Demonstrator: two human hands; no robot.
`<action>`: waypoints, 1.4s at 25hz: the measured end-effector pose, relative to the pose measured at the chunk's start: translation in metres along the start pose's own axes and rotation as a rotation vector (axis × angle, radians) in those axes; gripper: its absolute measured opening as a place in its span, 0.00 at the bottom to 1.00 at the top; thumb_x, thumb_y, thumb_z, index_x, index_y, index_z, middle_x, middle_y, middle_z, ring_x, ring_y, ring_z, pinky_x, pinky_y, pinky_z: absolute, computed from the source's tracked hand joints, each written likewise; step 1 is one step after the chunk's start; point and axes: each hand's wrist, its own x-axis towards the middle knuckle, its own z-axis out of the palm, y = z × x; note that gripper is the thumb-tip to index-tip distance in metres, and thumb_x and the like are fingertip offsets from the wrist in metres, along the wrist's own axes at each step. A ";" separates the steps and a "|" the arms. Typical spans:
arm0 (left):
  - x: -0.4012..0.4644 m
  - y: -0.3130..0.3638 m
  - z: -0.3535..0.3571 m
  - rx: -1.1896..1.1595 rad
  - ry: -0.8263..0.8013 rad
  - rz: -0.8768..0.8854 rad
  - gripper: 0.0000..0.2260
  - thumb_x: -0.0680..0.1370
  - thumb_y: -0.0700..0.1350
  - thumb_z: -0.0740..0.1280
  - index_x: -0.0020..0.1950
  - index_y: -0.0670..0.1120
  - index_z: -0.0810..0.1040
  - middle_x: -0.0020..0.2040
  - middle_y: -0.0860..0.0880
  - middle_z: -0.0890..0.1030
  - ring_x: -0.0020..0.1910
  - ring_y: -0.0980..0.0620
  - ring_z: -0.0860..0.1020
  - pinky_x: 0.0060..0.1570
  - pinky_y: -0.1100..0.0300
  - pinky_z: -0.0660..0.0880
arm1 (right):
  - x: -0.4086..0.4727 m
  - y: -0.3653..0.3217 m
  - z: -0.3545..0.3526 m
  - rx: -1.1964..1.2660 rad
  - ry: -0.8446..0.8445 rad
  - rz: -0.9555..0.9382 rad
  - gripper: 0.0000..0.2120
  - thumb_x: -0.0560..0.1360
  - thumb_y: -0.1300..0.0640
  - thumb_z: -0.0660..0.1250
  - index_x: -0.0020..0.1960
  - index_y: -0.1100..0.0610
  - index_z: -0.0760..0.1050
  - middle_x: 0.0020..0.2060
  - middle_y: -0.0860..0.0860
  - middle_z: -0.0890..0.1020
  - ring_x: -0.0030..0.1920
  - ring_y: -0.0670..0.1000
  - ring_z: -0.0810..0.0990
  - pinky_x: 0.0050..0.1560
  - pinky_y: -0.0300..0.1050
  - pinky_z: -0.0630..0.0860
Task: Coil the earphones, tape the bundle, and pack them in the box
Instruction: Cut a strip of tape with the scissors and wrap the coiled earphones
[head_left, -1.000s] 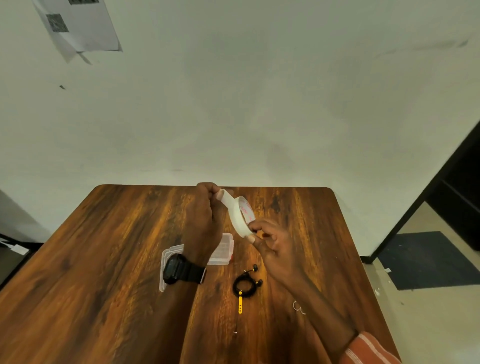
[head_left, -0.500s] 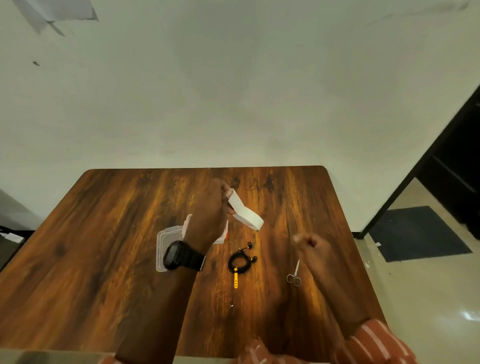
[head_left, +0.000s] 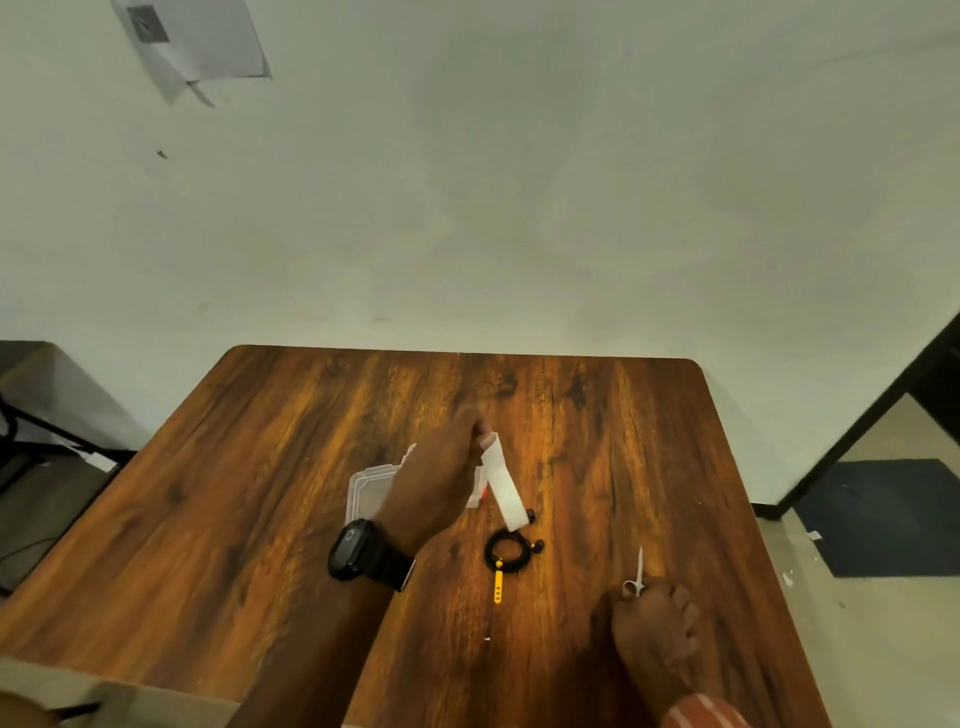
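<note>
The black earphones (head_left: 506, 555) lie coiled on the wooden table (head_left: 234, 519), a yellow tab sticking out toward me. Just above them hangs the white tape (head_left: 501, 486), pinched at its top end by my left hand (head_left: 441, 483); its lower end nearly reaches the coil. A clear plastic box (head_left: 366, 486) sits behind that hand, partly hidden by it. My right hand (head_left: 654, 629) rests on the table at the near right, fingertips closed on the handle rings of small scissors (head_left: 639, 569), which still lie flat.
A black watch (head_left: 358, 553) is on my left wrist. The table's right edge drops to a tiled floor with a dark mat (head_left: 883, 514). A white wall stands behind the table, with a paper sheet (head_left: 192, 41) on it.
My right hand let go of the tape and moved down-right to the scissors. My left hand now holds the tape alone, and it has swung down toward the earphones.
</note>
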 end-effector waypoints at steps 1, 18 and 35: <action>-0.002 -0.001 -0.002 0.002 -0.003 0.005 0.03 0.81 0.40 0.61 0.52 0.48 0.69 0.43 0.50 0.79 0.38 0.54 0.76 0.39 0.58 0.78 | 0.005 -0.001 0.002 0.007 -0.043 0.026 0.18 0.71 0.47 0.67 0.56 0.56 0.78 0.58 0.59 0.74 0.62 0.61 0.69 0.61 0.61 0.68; 0.022 -0.011 -0.043 -0.092 0.001 0.049 0.03 0.83 0.45 0.59 0.49 0.50 0.69 0.41 0.58 0.74 0.40 0.54 0.75 0.41 0.53 0.76 | -0.017 -0.045 -0.025 0.686 -0.531 -0.202 0.07 0.71 0.68 0.72 0.37 0.60 0.77 0.29 0.54 0.79 0.26 0.48 0.76 0.22 0.38 0.67; 0.026 -0.004 -0.037 -0.204 -0.004 0.009 0.11 0.83 0.41 0.58 0.44 0.56 0.67 0.41 0.61 0.77 0.43 0.67 0.78 0.43 0.70 0.75 | -0.050 -0.103 -0.079 1.324 -0.546 -0.132 0.14 0.69 0.74 0.69 0.45 0.57 0.80 0.35 0.55 0.81 0.29 0.49 0.76 0.24 0.39 0.70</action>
